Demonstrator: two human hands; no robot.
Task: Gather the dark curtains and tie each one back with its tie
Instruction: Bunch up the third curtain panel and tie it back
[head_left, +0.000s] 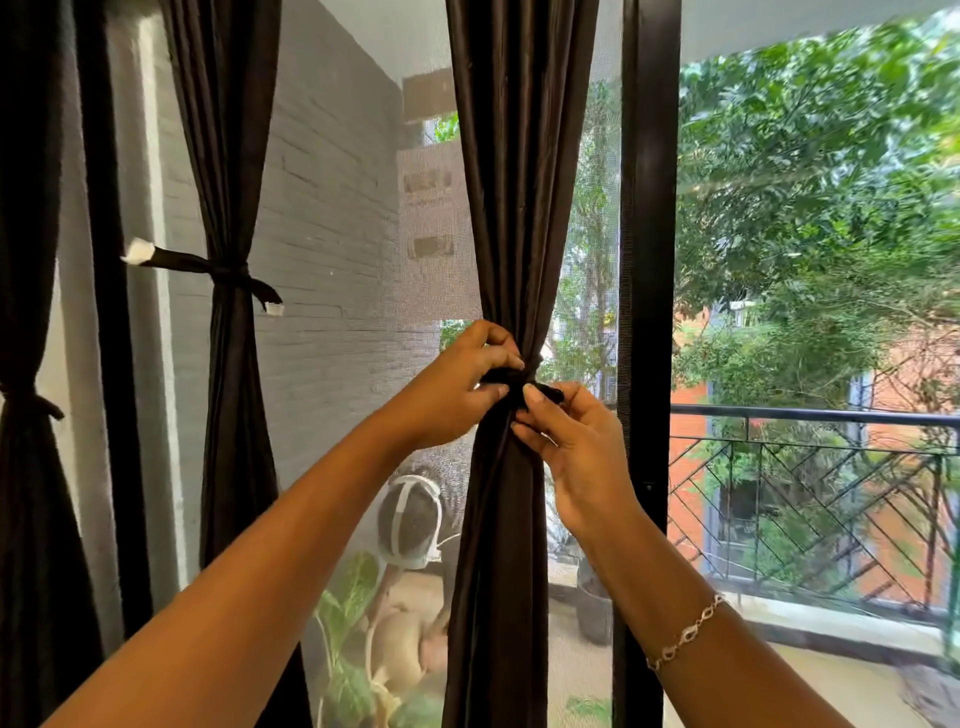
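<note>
A dark brown curtain (511, 182) hangs in the middle, gathered into a narrow waist at hand height. A dark tie (506, 378) wraps that waist. My left hand (457, 382) pinches the tie's left end, and my right hand (576, 447) pinches its right end just beside the knot. A second dark curtain (228, 156) to the left is cinched by its own tie (223, 273), whose white-tipped ends stick out to both sides. A third dark curtain (26, 260) at the far left edge is also bound by a tie (31, 402).
A black door frame post (647, 260) stands right of the middle curtain. Behind the insect screen are a grey brick wall (332, 234), potted plants and a person crouching (410, 525). A black balcony railing (810, 415) and trees lie to the right.
</note>
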